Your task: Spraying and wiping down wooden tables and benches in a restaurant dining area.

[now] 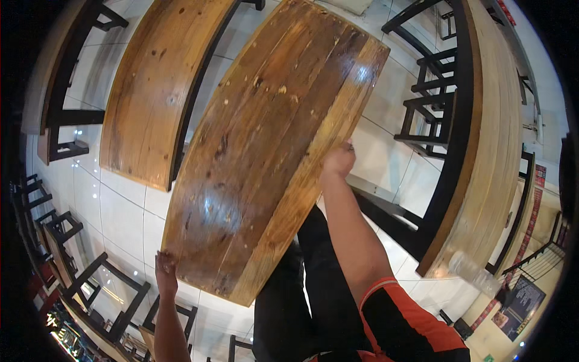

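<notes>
A long tabletop of varnished wooden planks (253, 149) lies at a slant before me, with knots and pale chips on its surface. At its near left corner, my left hand (166, 267) grips the edge. My right hand (339, 158) is closed around the long right edge, about midway along, its fingers partly hidden. My legs are beside the near right side of the tabletop. Whether it rests on anything is hidden.
A lighter wooden table (154, 90) stands close on the left. On the right is a long table (493, 135) with a dark frame, a clear container (475, 273) at its near end and a dark stool (427, 120) beyond. More stools (104, 298) stand at lower left.
</notes>
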The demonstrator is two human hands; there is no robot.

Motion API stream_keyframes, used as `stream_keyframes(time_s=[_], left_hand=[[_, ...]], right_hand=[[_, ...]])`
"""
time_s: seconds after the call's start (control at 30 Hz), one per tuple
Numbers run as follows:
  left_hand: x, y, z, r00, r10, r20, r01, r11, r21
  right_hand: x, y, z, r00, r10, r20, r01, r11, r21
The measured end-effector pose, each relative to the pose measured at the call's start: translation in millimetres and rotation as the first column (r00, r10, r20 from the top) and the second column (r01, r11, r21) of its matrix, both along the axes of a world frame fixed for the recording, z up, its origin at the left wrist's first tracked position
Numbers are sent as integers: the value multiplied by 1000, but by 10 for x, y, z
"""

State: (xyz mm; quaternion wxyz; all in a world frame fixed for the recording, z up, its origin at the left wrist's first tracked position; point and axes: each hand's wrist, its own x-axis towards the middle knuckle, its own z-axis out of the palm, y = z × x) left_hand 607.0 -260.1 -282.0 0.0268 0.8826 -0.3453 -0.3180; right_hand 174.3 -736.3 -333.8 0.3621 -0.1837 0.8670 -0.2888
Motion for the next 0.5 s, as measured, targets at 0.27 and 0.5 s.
stream_keyframes(time_s=[0.27, 0.5], left_hand=[[-1346, -2971, 90, 986, -166, -10, 152, 926, -344], [-1647, -4676, -243, 989, -130, 69, 146, 920, -363]], right_hand=[[-610, -1979, -30, 924, 139, -355, -160, 987, -30], [-1052, -3309, -518, 625, 234, -744, -431, 899, -80]])
